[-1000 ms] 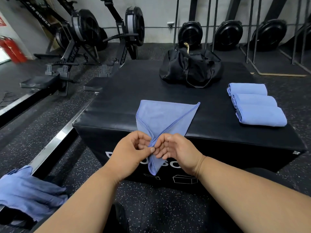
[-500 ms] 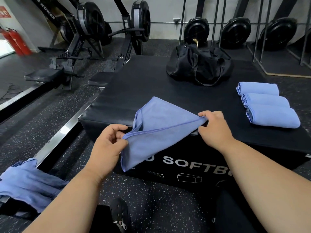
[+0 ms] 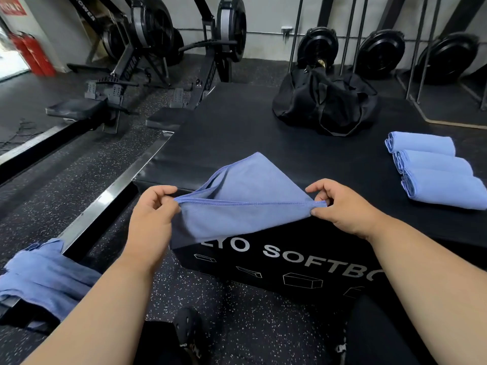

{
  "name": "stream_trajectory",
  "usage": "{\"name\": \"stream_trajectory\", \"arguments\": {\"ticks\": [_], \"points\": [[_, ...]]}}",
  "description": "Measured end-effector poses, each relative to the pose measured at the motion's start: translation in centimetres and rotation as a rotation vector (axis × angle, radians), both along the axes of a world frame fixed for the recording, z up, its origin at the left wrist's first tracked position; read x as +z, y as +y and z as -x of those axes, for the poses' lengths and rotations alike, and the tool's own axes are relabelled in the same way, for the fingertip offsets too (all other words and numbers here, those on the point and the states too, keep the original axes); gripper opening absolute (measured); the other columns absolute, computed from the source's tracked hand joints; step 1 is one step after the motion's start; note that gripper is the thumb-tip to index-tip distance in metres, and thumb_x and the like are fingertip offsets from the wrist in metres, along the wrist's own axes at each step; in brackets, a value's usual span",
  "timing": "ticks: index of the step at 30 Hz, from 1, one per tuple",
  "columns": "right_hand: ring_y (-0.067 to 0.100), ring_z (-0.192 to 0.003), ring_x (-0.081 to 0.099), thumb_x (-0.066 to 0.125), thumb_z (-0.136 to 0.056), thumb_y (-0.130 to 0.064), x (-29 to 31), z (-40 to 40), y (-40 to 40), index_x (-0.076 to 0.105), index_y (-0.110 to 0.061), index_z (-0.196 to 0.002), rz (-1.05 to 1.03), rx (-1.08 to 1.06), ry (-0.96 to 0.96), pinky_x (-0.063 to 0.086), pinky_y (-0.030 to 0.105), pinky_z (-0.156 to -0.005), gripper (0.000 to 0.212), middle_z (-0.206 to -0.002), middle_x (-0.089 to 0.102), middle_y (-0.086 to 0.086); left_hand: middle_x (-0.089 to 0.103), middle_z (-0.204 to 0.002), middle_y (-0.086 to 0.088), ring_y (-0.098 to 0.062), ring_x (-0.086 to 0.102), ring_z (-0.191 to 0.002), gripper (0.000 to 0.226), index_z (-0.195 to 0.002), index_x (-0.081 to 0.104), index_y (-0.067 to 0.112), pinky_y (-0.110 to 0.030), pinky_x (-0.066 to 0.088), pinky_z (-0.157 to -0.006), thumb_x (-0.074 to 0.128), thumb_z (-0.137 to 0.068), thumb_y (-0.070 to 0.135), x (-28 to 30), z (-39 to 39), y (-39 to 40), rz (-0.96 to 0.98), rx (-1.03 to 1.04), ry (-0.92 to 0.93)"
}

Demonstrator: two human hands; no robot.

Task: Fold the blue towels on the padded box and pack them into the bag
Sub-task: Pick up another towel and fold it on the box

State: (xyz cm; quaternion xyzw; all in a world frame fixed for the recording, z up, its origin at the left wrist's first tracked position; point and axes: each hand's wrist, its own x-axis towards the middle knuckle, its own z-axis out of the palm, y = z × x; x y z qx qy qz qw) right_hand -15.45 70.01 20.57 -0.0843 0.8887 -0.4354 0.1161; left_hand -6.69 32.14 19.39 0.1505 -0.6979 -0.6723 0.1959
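A blue towel (image 3: 245, 204) is stretched over the near edge of the black padded box (image 3: 237, 127). My left hand (image 3: 152, 219) pinches its left corner, and my right hand (image 3: 340, 206) pinches its right corner. The hemmed edge runs taut between them; part of the cloth hangs down the box front. Three folded blue towels (image 3: 434, 169) lie side by side at the right of the box top. The black bag (image 3: 324, 104) sits at the far side of the box.
A heap of crumpled blue towels (image 3: 44, 277) lies at lower left on a metal rail (image 3: 110, 198). Rowing machines (image 3: 147, 61) stand to the left on the speckled floor. Black weight plates (image 3: 379, 54) and upright bars line the back wall.
My hands, together at the towel's near corner a second ago, have moved apart. Each now holds one corner and the towel's edge is pulled straight between them.
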Motion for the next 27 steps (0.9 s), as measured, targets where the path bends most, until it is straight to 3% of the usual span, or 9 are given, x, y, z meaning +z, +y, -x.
{"name": "stream_trajectory", "arguments": {"ticks": [5, 10, 13, 17, 20, 24, 27], "points": [[0.010, -0.083, 0.063, 0.079, -0.087, -0.004, 0.2, 0.4, 0.2, 0.075, -0.035, -0.116, 0.134, -0.006, -0.051, 0.054, 0.032, -0.091, 0.042, -0.099, 0.071, 0.010, 0.061, -0.082, 0.007, -0.015, 0.049, -0.080, 0.033, -0.100, 0.072, 0.031, -0.038, 0.037, -0.074, 0.059, -0.076, 0.013, -0.2, 0.2, -1.6, -0.054, 0.061, -0.031], [0.015, -0.086, 0.062, 0.068, -0.092, 0.011, 1.1, 0.2, -1.5, 0.074, -0.017, -0.106, 0.416, -0.059, 0.009, 0.056, 0.021, -0.081, 0.032, -0.090, 0.070, 0.000, 0.058, -0.083, 0.006, -0.011, 0.049, -0.076, 0.031, -0.101, 0.071, 0.033, -0.035, 0.040, -0.074, 0.060, -0.080, 0.013, -0.9, 0.4, -2.7, -0.005, 0.095, -0.042], [0.012, -0.087, 0.063, 0.065, -0.093, 0.012, 2.8, 0.9, -3.3, 0.071, -0.018, -0.106, 0.485, -0.062, 0.086, 0.057, 0.023, -0.083, 0.033, -0.092, 0.070, 0.001, 0.059, -0.088, 0.004, -0.012, 0.049, -0.078, 0.027, -0.103, 0.070, 0.029, -0.035, 0.040, -0.074, 0.061, -0.082, 0.014, -1.4, 0.4, -3.0, -0.007, 0.140, -0.052], [0.008, -0.080, 0.062, 0.062, -0.093, 0.009, 4.7, 3.7, -6.8, 0.070, -0.020, -0.107, 0.456, -0.043, 0.114, 0.053, 0.021, -0.078, 0.033, -0.090, 0.067, -0.003, 0.061, -0.090, 0.005, -0.012, 0.050, -0.076, 0.021, -0.099, 0.068, 0.026, -0.033, 0.040, -0.070, 0.061, -0.084, 0.013, -2.1, 0.8, -3.9, -0.028, 0.221, -0.088], [0.008, -0.083, 0.063, 0.061, -0.092, 0.007, 5.3, 7.2, -9.9, 0.071, -0.022, -0.106, 0.430, -0.019, 0.067, 0.052, 0.021, -0.079, 0.034, -0.094, 0.066, -0.005, 0.051, -0.083, -0.001, -0.016, 0.041, -0.068, 0.008, -0.078, 0.057, 0.018, -0.032, 0.032, -0.061, 0.062, -0.073, 0.015, -3.0, 1.1, -4.6, -0.090, 0.234, -0.140], [0.011, -0.089, 0.063, 0.057, -0.091, 0.007, 4.2, 12.2, -13.5, 0.071, -0.025, -0.108, 0.400, -0.054, -0.033, 0.052, 0.021, -0.077, 0.038, -0.099, 0.063, -0.004, 0.022, -0.069, -0.006, -0.024, 0.017, -0.067, 0.024, -0.060, 0.031, 0.019, -0.043, 0.009, -0.059, 0.051, -0.064, 0.009, -3.0, 1.5, -4.7, -0.113, 0.183, -0.157], [0.018, -0.100, 0.064, 0.059, -0.090, 0.002, 2.2, 14.3, -15.2, 0.071, -0.028, -0.108, 0.259, -0.087, -0.097, 0.051, 0.028, -0.082, 0.037, -0.107, 0.066, -0.002, 0.021, -0.064, 0.000, -0.018, 0.017, -0.063, 0.031, -0.058, 0.031, 0.023, -0.039, 0.009, -0.058, 0.047, -0.071, -0.001, -3.0, 2.1, -5.1, -0.146, 0.250, -0.179]]}}
